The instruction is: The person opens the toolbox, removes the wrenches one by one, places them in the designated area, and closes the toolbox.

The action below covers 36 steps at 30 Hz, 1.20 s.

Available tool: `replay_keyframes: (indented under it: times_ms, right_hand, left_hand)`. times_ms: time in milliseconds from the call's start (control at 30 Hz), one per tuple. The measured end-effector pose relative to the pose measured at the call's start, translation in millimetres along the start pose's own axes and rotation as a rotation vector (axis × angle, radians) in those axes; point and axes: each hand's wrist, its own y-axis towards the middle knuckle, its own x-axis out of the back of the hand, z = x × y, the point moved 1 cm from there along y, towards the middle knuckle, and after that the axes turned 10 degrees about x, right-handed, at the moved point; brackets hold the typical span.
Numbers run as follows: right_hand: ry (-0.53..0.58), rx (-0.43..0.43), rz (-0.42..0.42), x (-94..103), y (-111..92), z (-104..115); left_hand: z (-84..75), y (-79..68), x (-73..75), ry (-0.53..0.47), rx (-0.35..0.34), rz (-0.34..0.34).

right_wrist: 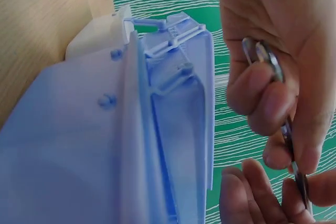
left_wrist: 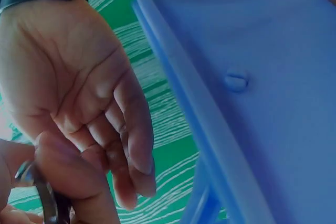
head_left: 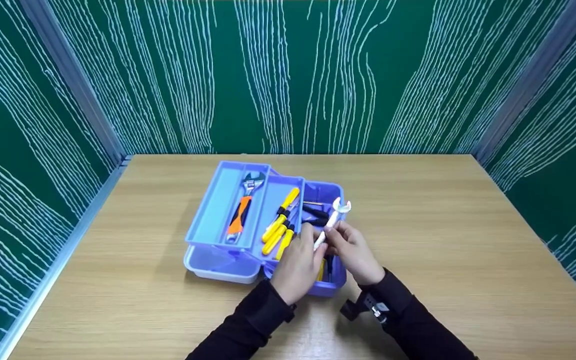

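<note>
A shiny open-end wrench (head_left: 334,217) is held up over the toolbox's right part in the head view, its forked end pointing away from me. My right hand (head_left: 357,254) grips its shaft between thumb and curled fingers. Nearer me, my left hand (head_left: 295,267) pinches its lower end, the spot partly hidden behind the fingers. In the right wrist view the wrench (right_wrist: 287,132) runs from the right palm down to the left fingertips. The purple toolbox (head_left: 228,272) stands opened beneath and to the left of the hands.
An adjustable wrench (head_left: 239,216) with orange-black handle lies in the left tray (head_left: 213,210). Several yellow-handled screwdrivers (head_left: 274,227) fill the middle tray. Black-handled tools (head_left: 315,215) lie in the deep right compartment (head_left: 335,187). The wooden table (head_left: 468,240) meets green patterned walls behind.
</note>
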Motion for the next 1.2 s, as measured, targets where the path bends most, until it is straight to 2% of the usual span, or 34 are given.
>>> replay_keyframes:
  times_ms: [233, 367, 433, 567, 767, 867, 1000, 1100, 1200]
  right_hand:
    - [0.031, -0.001, -0.005, 12.7, 3, 11]
    - [0.071, 0.02, -0.042, 26.0, 8, 15]
    - [0.076, 0.02, -0.071, 35.3, 12, 15]
    - [0.013, -0.012, -0.106, 58.0, 19, 13]
    - [-0.165, -0.02, -0.115, 92.9, 30, 8]
    - [-0.23, -0.003, -0.122, 105.5, 34, 4]
    - [-0.271, -0.003, -0.108, 117.5, 38, -4]
    - [-0.325, -0.022, -0.095, 124.6, 40, -10]
    - [-0.404, -0.049, -0.081, 130.6, 41, -17]
  left_hand:
    - [-2.1, -0.8, 14.2, -0.033, -0.049, 0.086]
    - [1.9, -2.3, 28.5, -0.04, -0.051, 0.086]
    - [6.5, -2.6, 37.9, -0.041, -0.049, 0.063]
    - [22.4, -2.4, 62.0, -0.037, -0.059, 0.001]
    - [55.5, -1.9, 103.4, 0.064, -0.093, -0.187]
    - [70.1, -1.1, 121.5, 0.079, -0.055, -0.249]
    - [88.5, 0.3, 137.7, 0.093, 0.022, -0.277]
    - [102.0, 1.7, 144.0, 0.125, 0.098, -0.268]
    - [114.2, 3.0, 147.3, 0.144, 0.217, -0.219]
